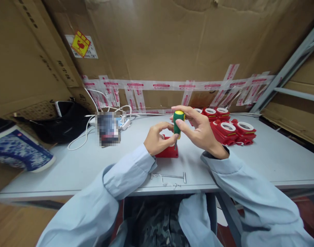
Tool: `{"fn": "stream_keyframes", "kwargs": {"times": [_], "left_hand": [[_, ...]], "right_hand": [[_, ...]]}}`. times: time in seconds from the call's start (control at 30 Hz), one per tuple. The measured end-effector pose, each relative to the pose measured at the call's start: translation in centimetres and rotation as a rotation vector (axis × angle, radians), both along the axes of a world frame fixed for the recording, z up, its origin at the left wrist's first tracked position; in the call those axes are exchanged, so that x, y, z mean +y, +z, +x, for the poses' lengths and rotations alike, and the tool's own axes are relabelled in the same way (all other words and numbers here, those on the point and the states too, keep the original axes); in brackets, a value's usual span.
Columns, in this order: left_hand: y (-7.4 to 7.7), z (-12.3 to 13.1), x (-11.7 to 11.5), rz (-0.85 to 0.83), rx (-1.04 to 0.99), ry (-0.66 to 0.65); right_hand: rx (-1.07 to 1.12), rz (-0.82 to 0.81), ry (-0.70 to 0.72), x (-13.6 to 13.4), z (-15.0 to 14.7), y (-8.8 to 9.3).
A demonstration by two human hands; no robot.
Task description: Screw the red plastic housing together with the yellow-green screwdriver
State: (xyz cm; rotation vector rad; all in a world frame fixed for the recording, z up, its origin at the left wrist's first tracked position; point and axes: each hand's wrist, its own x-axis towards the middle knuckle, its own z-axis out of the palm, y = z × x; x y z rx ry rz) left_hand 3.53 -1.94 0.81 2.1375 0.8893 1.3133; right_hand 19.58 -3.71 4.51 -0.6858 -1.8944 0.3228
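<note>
My right hand is closed around a stubby screwdriver with a green handle and yellow cap, held upright with its tip down at a red plastic part on the table. My left hand is curled on that red part, holding it from the left side. Both sleeves are light blue.
A pile of matching red parts with white rings lies to the right. A small metal T-shaped tool rests near the grey table's front edge. White cables and a power strip, a black bag and cardboard walls stand behind.
</note>
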Motion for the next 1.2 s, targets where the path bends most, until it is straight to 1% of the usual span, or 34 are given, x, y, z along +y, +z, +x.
{"fn": "stream_keyframes", "kwargs": {"times": [0.13,0.2,0.27,0.4,0.43,0.47,0.53,0.63,0.67,0.73,0.8,0.93,0.97,1.0,1.03,1.1,1.2], "left_hand": [[-0.2,0.3,-0.1,0.025,-0.039,0.053],[-0.2,0.4,-0.1,0.017,-0.042,0.066],[-0.1,0.4,-0.1,-0.001,-0.041,0.065],[0.1,0.1,-0.1,-0.076,-0.012,-0.038],[0.1,0.1,-0.1,-0.082,-0.002,-0.058],[0.1,0.1,-0.1,-0.075,0.002,-0.061],[0.0,0.1,-0.1,-0.043,-0.007,-0.036],[-0.2,0.3,0.0,-0.029,-0.037,0.02],[-0.2,0.3,0.0,-0.041,-0.048,0.031],[-0.1,0.3,0.0,-0.085,-0.066,0.034],[0.0,0.3,0.1,-0.13,-0.071,0.004],[0.4,0.1,0.0,-0.172,-0.033,-0.101],[0.5,0.0,-0.1,-0.167,-0.012,-0.113],[0.4,0.1,-0.1,-0.155,0.01,-0.113],[0.4,0.1,-0.1,-0.138,0.025,-0.1],[0.1,0.2,0.0,-0.104,0.026,-0.05],[-0.3,0.4,0.1,-0.076,-0.016,0.02]], "right_hand": [[0.061,0.116,-0.131,0.0,-0.8,-0.2],[0.058,0.123,-0.15,0.0,-1.1,-0.3],[0.026,0.074,-0.094,-0.1,-0.9,-0.2],[-0.009,-0.057,0.149,-0.4,-0.1,0.3],[-0.007,-0.071,0.18,-0.4,0.0,0.4],[0.001,-0.072,0.18,-0.4,0.1,0.5],[0.021,-0.033,0.092,-0.4,-0.1,0.5],[0.046,0.086,-0.118,-0.3,-0.7,0.2],[0.047,0.113,-0.159,-0.3,-0.9,0.2],[0.04,0.115,-0.173,-0.3,-0.9,0.2],[0.017,0.051,-0.106,-0.4,-0.5,0.5],[-0.056,-0.139,0.156,-0.6,1.0,1.5],[-0.07,-0.166,0.188,-0.6,1.3,1.7],[-0.073,-0.174,0.184,-0.6,1.4,1.9],[-0.063,-0.165,0.146,-0.6,1.4,2.0],[-0.025,-0.115,0.021,-0.4,1.0,1.9],[-0.001,-0.013,-0.158,-0.2,0.0,1.2]]}}
